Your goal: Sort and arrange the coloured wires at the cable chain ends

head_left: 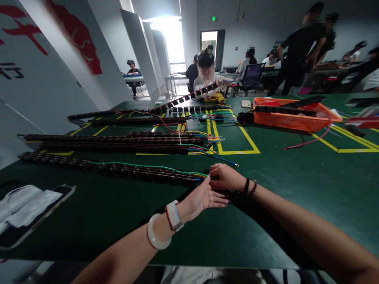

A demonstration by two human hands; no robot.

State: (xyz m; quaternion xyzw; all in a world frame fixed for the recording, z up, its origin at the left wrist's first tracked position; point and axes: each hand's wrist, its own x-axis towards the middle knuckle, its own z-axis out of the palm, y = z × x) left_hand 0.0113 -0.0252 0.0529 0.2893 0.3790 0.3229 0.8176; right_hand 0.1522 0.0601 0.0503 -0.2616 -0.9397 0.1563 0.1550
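Note:
A long black cable-chain bundle (pixel 112 167) lies across the near part of the green table. A green wire (pixel 166 168) runs along its top, and several wires come out at its right end. My right hand (pixel 226 177) is closed in a pinch at these wire ends, which its fingers partly hide. Below and touching it, my left hand (pixel 209 197) has its fingers stretched out, palm partly upward, with the thumb up against the wire ends. A blue sleeve (pixel 197 180) shows on a wire just left of the thumb. Ring terminals (pixel 233 191) peek out under my right wrist.
Behind lie several more black cable bundles (pixel 118 140); a blue wire (pixel 227 161) ends in a ring lug. An orange basket (pixel 284 120) with cables stands back right. A phone (pixel 35 213) lies at left under white material. Across the table a person (pixel 204 81) lifts a cable chain.

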